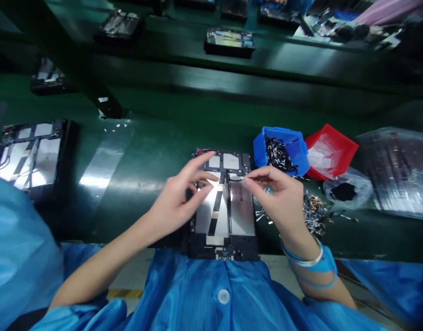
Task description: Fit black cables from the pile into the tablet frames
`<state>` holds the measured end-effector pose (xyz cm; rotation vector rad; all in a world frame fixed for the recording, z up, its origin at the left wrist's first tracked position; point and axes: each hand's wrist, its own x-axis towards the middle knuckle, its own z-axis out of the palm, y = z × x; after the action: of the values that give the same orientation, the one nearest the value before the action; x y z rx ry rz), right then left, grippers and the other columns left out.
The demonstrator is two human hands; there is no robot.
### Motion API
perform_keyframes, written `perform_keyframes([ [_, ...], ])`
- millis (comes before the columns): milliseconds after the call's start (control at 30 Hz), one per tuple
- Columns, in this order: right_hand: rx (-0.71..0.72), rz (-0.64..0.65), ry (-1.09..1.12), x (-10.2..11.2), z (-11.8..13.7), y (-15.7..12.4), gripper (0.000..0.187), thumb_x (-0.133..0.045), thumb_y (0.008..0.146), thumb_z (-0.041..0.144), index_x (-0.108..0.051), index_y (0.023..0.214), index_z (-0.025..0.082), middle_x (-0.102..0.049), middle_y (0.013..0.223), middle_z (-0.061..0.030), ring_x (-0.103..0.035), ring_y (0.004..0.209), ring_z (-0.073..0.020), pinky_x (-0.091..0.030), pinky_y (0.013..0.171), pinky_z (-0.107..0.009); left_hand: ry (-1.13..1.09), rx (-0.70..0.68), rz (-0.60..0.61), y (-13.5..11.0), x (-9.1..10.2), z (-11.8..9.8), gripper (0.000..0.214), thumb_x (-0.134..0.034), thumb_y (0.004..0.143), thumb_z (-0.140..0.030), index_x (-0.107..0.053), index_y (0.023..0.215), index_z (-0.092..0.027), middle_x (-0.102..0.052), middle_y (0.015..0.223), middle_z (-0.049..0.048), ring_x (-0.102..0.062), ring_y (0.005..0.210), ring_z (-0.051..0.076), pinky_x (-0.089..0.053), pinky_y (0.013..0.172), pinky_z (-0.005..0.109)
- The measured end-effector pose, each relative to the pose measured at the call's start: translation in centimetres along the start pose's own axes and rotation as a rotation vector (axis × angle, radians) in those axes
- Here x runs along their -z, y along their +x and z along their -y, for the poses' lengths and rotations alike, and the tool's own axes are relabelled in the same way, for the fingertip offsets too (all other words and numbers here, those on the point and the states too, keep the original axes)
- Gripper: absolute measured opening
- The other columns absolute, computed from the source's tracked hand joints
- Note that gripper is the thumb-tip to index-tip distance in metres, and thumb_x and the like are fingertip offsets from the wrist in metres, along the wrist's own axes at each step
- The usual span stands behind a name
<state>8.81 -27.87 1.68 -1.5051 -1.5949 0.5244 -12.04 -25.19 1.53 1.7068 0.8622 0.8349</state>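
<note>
An opened tablet-like device point(242, 207), with a black frame, silver panels and dark strips down its middle, lies in front of me at the table's front edge. Over its upper left part, my left hand point(178, 197) is open, fingers apart, the index stretched toward the top edge; I see nothing held in it. At the device's right edge my right hand point(278, 193) is closed, thumb and index pinched together. A thin black cable point(236, 179) runs from the device's middle to those fingertips. The exact point of contact is too small to make out.
Right of the device stand a blue bin point(297, 149) of small black parts, a red bin point(342, 147), a plastic bag point(364, 186) and clear stacked trays point(400, 170). Loose small parts point(314, 214) are heaped nearby. Another device point(46, 156) lies left, beside a blue-sleeved person point(21, 257).
</note>
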Motion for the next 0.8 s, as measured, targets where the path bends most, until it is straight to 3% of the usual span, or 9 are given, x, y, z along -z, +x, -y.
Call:
perform_keyframes([
  [100,-0.344,0.252,0.331,-2.0,0.9,0.5,0.018,-0.066,0.077,0.033,-0.061,0.069,0.018,-0.062,0.056,0.0014,-0.052,0.047,-0.0088,-0.040,0.045,-0.023,0.332,-0.101,-0.266,-2.7,1.8,2.5,0.035,-0.052,0.091,-0.018,-0.052,0.127,-0.019,-0.067,0.113,0.0088,-0.065,0.101,0.019,-0.054,0.078,0.029],
  [233,-0.530,0.444,0.435,-4.1,1.4,1.2,0.029,-0.071,0.071,0.041,-0.056,0.062,0.018,-0.058,0.048,0.0026,-0.045,0.041,-0.0057,-0.034,0.043,-0.021,0.502,-0.173,-0.268,-5.3,1.5,5.5,0.027,-0.052,0.090,-0.016,-0.058,0.117,-0.017,-0.066,0.117,0.0106,-0.062,0.108,0.022,-0.053,0.089,0.037],
  [400,-0.556,0.550,0.345,-5.0,1.2,1.6,0.028,-0.070,0.071,0.037,-0.052,0.059,0.018,-0.055,0.044,0.0044,-0.042,0.039,-0.0046,-0.033,0.043,-0.021,0.510,-0.238,-0.180,-6.8,0.8,6.5,0.030,-0.051,0.089,-0.015,-0.055,0.118,-0.015,-0.061,0.124,0.0157,-0.060,0.113,0.024,-0.051,0.094,0.042],
  [633,-0.517,0.605,0.202,-5.1,0.9,2.4,0.022,-0.069,0.070,0.030,-0.054,0.060,0.018,-0.056,0.043,0.0042,-0.044,0.039,-0.0055,-0.034,0.046,-0.023,0.622,-0.377,-0.053,-7.0,0.8,7.0,0.043,-0.051,0.088,-0.019,-0.048,0.131,-0.014,-0.046,0.140,0.0209,-0.050,0.126,0.031,-0.050,0.095,0.047],
  [800,-0.467,0.638,0.102,-5.3,1.1,2.9,0.021,-0.068,0.072,0.031,-0.055,0.060,0.018,-0.057,0.044,0.0033,-0.046,0.041,-0.0070,-0.036,0.048,-0.024,0.688,-0.405,-0.049,-6.8,0.6,7.1,0.037,-0.050,0.088,-0.020,-0.052,0.124,-0.011,-0.048,0.137,0.0234,-0.052,0.122,0.033,-0.052,0.090,0.047],
])
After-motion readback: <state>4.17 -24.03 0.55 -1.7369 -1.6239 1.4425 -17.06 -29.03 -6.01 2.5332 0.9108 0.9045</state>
